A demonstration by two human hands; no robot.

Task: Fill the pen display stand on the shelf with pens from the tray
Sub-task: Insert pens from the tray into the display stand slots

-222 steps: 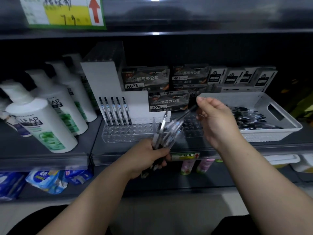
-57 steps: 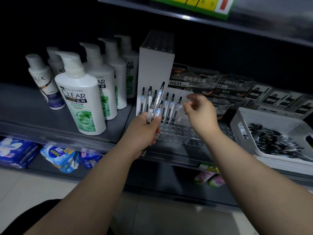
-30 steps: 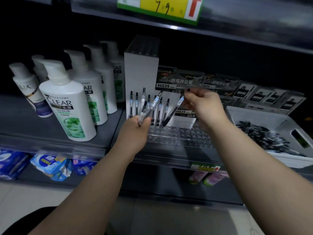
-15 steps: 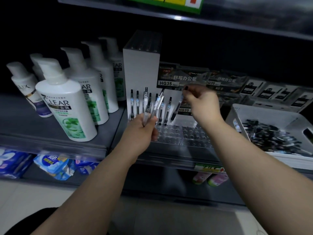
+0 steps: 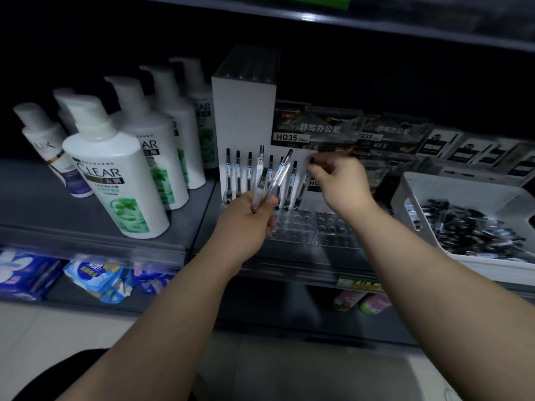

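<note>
**Both hands at the pen stand, each holding pens**

A dark shelf [image 5: 43, 204] runs across the view. Tall white shampoo bottles [image 5: 115, 180] crowd its nine o'clock side. At three o'clock a white tray [image 5: 405, 192] sits on the shelf with a heap of dark pens [image 5: 469, 230] lying loose inside it.

The pen display stand [image 5: 243, 111] is between the bottles and the tray, close to the middle of the view and slightly toward twelve o'clock. It has a tall white back and a clear base full of holes, which spreads toward the person. Dark pen boxes [image 5: 315, 131] marked HQ35 are stacked behind the stand, from one to two o'clock of it. Smaller black-and-white boxes [image 5: 469, 149] line up behind the tray.

On the lower shelf, blue packets [image 5: 98, 273] lie at eight o'clock and two pink bottles [image 5: 362, 302] at five o'clock.

The left hand [image 5: 246, 224] reaches in from six o'clock. Its fingers are curled round a bunch of pens [image 5: 269, 180] that fans upward in front of the stand. The right hand [image 5: 341, 183] is at three o'clock of the bunch and pinches the black top of a single pen [image 5: 312, 161] between thumb and fingertips.

A row of pens [image 5: 238, 172] stands upright in the back holes of the base, against the white back. The single pen slants down at the three o'clock end of this row. Whether its tip sits in a hole cannot be told.
</note>
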